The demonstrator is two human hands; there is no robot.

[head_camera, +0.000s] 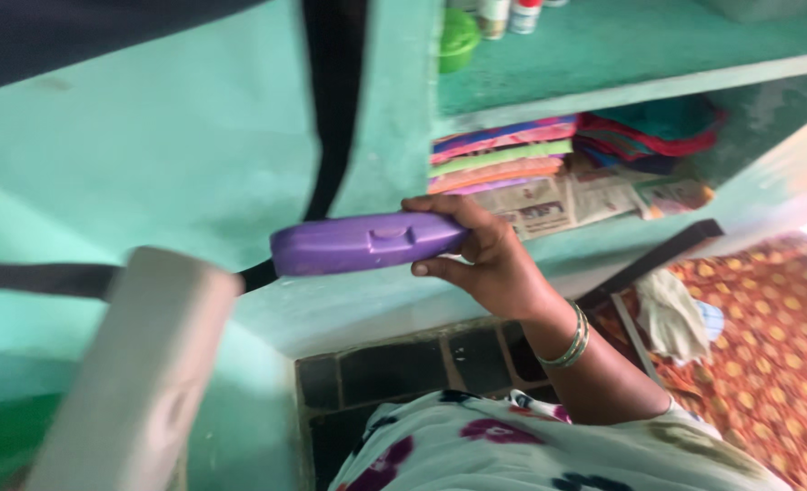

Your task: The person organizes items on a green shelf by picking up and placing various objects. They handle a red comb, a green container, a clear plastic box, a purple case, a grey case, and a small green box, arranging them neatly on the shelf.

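Observation:
My right hand [487, 259] is shut on one end of a long purple plastic case [358, 244], fingers over the top and thumb underneath. It holds the case level in front of a green wall [167, 155]. Several thin bangles [571, 338] circle that wrist. A black strap [331, 109] hangs down the wall behind the case's left end, and another black band [40, 277] runs off to the left. My left hand is not in view. My floral garment [531, 450] fills the bottom edge.
A pale grey plastic bar [135, 373] juts up at lower left. Green shelves [631, 86] to the right hold folded coloured cloths [499, 159], newspaper [558, 200], a green lidded tub [458, 38] and small bottles. An orange patterned cloth [776, 355] lies at right, dark tiles [403, 368] below.

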